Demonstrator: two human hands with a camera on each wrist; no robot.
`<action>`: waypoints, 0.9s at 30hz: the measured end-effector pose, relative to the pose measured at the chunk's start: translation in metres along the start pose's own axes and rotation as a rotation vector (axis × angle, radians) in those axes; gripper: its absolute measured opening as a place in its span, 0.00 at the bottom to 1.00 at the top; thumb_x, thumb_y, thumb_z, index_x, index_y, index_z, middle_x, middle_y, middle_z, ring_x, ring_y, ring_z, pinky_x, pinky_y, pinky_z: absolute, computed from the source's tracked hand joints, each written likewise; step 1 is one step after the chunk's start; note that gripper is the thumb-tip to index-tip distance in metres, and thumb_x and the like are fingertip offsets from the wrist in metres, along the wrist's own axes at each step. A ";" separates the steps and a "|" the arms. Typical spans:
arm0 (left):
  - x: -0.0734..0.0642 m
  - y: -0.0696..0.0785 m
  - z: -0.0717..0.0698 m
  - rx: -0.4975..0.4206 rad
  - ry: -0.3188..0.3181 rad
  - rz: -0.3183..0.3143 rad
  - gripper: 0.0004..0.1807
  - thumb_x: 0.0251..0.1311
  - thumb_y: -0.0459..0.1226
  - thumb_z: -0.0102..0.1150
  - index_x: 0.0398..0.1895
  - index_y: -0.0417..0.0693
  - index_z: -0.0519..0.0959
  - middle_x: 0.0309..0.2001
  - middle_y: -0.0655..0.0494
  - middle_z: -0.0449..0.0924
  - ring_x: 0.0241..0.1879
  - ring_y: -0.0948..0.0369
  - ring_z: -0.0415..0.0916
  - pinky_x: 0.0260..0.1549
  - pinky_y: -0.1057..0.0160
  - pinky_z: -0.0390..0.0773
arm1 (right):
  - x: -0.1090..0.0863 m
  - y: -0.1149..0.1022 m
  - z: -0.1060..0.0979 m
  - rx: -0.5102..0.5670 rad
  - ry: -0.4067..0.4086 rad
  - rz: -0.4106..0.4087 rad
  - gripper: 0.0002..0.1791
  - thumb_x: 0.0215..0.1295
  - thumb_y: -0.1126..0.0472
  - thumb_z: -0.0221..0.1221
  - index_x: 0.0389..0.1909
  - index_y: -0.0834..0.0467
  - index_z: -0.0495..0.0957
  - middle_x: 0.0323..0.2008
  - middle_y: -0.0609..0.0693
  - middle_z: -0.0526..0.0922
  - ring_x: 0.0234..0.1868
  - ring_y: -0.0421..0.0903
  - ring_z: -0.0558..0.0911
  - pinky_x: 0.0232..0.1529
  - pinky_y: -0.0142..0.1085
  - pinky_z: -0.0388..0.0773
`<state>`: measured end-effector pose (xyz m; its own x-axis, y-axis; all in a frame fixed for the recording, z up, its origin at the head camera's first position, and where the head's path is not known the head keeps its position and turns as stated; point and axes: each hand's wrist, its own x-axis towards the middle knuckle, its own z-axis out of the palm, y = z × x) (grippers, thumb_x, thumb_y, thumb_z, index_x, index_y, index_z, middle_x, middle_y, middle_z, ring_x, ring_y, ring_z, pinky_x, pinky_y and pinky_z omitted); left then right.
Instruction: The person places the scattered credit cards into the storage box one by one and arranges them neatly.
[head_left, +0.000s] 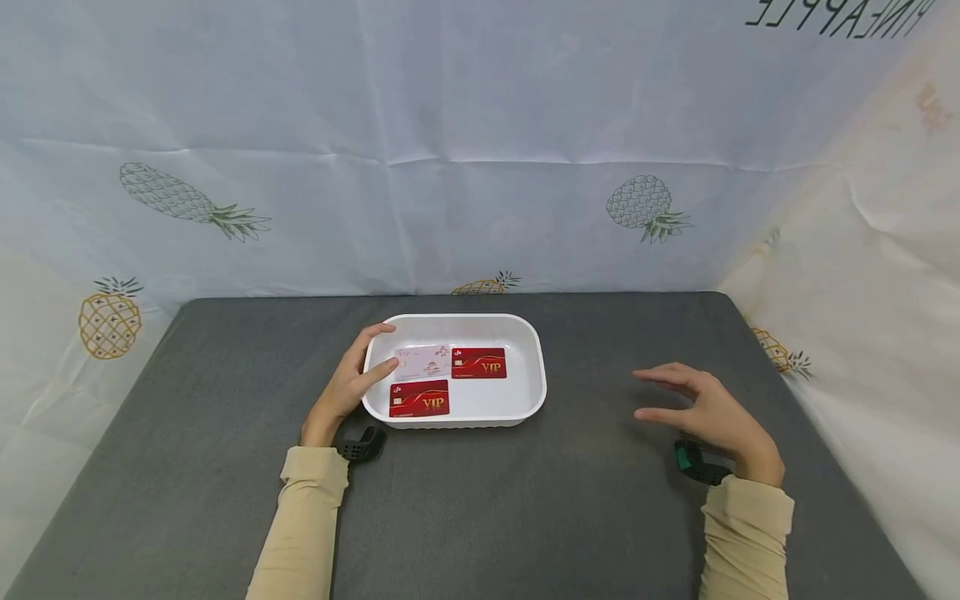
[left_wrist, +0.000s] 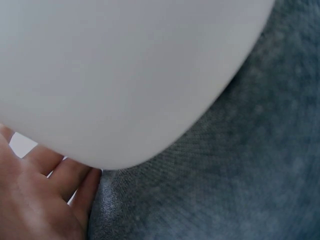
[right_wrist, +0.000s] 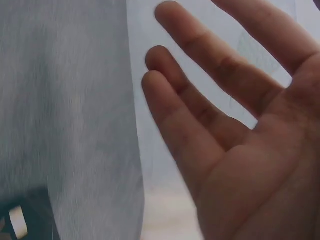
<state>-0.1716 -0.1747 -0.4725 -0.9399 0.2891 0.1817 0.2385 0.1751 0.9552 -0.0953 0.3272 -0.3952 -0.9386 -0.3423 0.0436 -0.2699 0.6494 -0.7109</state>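
Observation:
A white plastic tray (head_left: pixel 517 400) with rounded corners sits on the grey table. Lying flat inside it are a pale pink VIP card (head_left: pixel 422 363), a red VIP card (head_left: pixel 478 363) to its right, and another red VIP card (head_left: pixel 418 399) below the pink one. My left hand (head_left: pixel 349 385) holds the tray's left end, thumb reaching over the rim beside the pink card. From the left wrist view, its fingers (left_wrist: pixel 70 177) are against the outside of the tray. Well to the right of the tray, my right hand (head_left: pixel 708 408) holds nothing, its fingers and thumb apart.
The grey table (head_left: pixel 585 500) stretches around the tray, with its far edge close behind it. Behind the table hangs a pale curtain (head_left: pixel 450 100) printed with pineapples, which continues down both sides. Each wrist wears a dark band, the right one (head_left: pixel 701 467) partly green.

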 end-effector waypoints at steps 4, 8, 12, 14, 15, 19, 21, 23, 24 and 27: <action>0.000 0.000 -0.001 -0.001 -0.006 -0.012 0.29 0.68 0.32 0.53 0.72 0.40 0.62 0.64 0.33 0.67 0.48 0.63 0.75 0.43 0.67 0.81 | -0.010 0.013 -0.008 0.008 -0.031 0.036 0.30 0.61 0.60 0.72 0.64 0.60 0.77 0.58 0.46 0.80 0.58 0.14 0.68 0.59 0.17 0.69; 0.000 -0.001 -0.001 0.004 -0.006 -0.011 0.29 0.68 0.32 0.54 0.72 0.40 0.62 0.63 0.32 0.67 0.48 0.62 0.75 0.42 0.67 0.81 | -0.021 0.023 -0.016 -0.002 -0.039 0.103 0.31 0.61 0.58 0.72 0.65 0.60 0.77 0.59 0.45 0.79 0.57 0.12 0.66 0.56 0.19 0.71; 0.000 -0.002 -0.001 0.001 -0.006 -0.014 0.29 0.69 0.32 0.53 0.71 0.40 0.62 0.63 0.32 0.66 0.48 0.61 0.76 0.42 0.67 0.81 | -0.031 0.031 -0.022 -0.013 -0.066 0.184 0.32 0.62 0.56 0.71 0.66 0.58 0.76 0.60 0.44 0.79 0.56 0.09 0.62 0.60 0.38 0.77; -0.001 -0.002 -0.001 0.001 -0.006 -0.017 0.29 0.69 0.32 0.53 0.72 0.40 0.62 0.63 0.33 0.66 0.48 0.61 0.75 0.42 0.67 0.81 | -0.034 0.034 -0.024 -0.031 -0.080 0.219 0.32 0.62 0.55 0.71 0.67 0.57 0.76 0.61 0.49 0.79 0.56 0.09 0.62 0.61 0.42 0.77; -0.001 -0.002 -0.001 0.001 -0.006 -0.020 0.29 0.69 0.32 0.53 0.72 0.40 0.62 0.64 0.33 0.66 0.49 0.61 0.75 0.42 0.67 0.81 | -0.035 0.037 -0.025 -0.040 -0.084 0.235 0.33 0.62 0.54 0.71 0.67 0.57 0.76 0.62 0.50 0.78 0.56 0.11 0.63 0.61 0.43 0.76; -0.001 -0.001 0.000 -0.001 -0.005 -0.027 0.29 0.69 0.32 0.54 0.72 0.40 0.62 0.64 0.33 0.66 0.49 0.61 0.75 0.42 0.68 0.81 | -0.041 0.045 -0.026 -0.080 -0.102 0.275 0.34 0.61 0.56 0.72 0.67 0.62 0.75 0.66 0.65 0.72 0.66 0.45 0.72 0.60 0.53 0.74; -0.001 -0.001 0.000 -0.003 -0.005 -0.030 0.29 0.69 0.32 0.54 0.72 0.40 0.62 0.64 0.33 0.66 0.49 0.62 0.75 0.42 0.68 0.81 | -0.043 0.049 -0.027 -0.099 -0.117 0.293 0.35 0.61 0.57 0.72 0.67 0.65 0.74 0.67 0.70 0.67 0.67 0.65 0.68 0.58 0.63 0.71; -0.001 0.000 -0.001 -0.005 -0.004 -0.030 0.29 0.69 0.32 0.54 0.72 0.40 0.62 0.64 0.33 0.66 0.48 0.63 0.76 0.42 0.68 0.81 | -0.044 0.053 -0.027 -0.118 -0.128 0.306 0.36 0.60 0.58 0.72 0.67 0.68 0.73 0.67 0.74 0.64 0.66 0.74 0.63 0.56 0.68 0.68; -0.001 0.000 -0.001 -0.004 -0.004 -0.027 0.29 0.69 0.32 0.54 0.72 0.40 0.62 0.64 0.33 0.66 0.48 0.64 0.76 0.42 0.68 0.81 | -0.044 0.055 -0.028 -0.124 -0.134 0.311 0.36 0.60 0.58 0.72 0.66 0.69 0.73 0.67 0.75 0.62 0.65 0.76 0.62 0.55 0.69 0.67; 0.000 0.000 -0.001 -0.004 -0.006 -0.024 0.29 0.70 0.32 0.54 0.72 0.39 0.62 0.64 0.33 0.66 0.48 0.64 0.75 0.42 0.68 0.81 | -0.044 0.059 -0.027 -0.133 -0.147 0.332 0.37 0.59 0.59 0.72 0.66 0.71 0.72 0.67 0.77 0.59 0.65 0.77 0.60 0.55 0.70 0.67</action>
<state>-0.1714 -0.1756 -0.4725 -0.9437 0.2909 0.1576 0.2153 0.1782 0.9602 -0.0759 0.3989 -0.4201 -0.9413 -0.1863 -0.2814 0.0087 0.8202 -0.5719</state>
